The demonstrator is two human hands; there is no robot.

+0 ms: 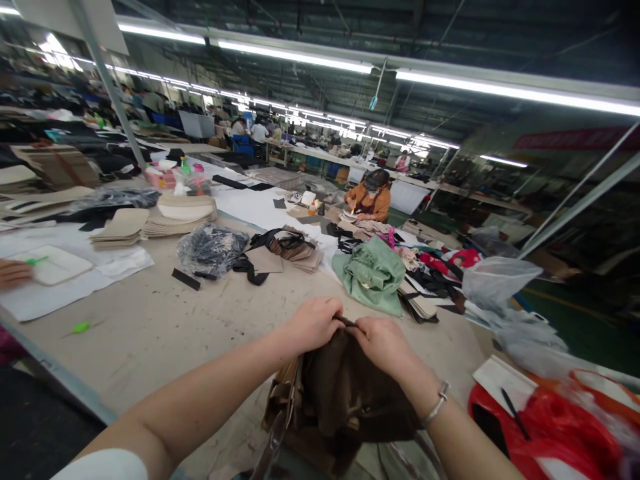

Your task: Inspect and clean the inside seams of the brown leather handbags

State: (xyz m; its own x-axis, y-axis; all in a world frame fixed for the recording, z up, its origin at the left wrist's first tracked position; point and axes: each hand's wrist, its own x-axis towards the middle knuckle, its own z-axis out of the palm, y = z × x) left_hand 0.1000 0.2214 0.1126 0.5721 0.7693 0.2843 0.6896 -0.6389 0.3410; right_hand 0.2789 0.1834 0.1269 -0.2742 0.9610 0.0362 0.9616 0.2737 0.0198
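Observation:
A dark brown bag (360,393) with straps hangs over the near part of the table, its top edge raised. My left hand (317,323) pinches that edge from the left. Close beside it, my right hand (383,340) grips the same edge with thumb and fingers together. A short stretch of the brown edge shows between the two hands. The lower part of the bag and its straps run toward the bottom of the view.
Beyond my hands lie a green cloth (373,273), a plastic-wrapped bundle (213,248) and stacked beige pieces (180,217). Red plastic bags (565,427) are at right. A person in orange (380,200) works across the table. Another person's hand (14,274) is at far left.

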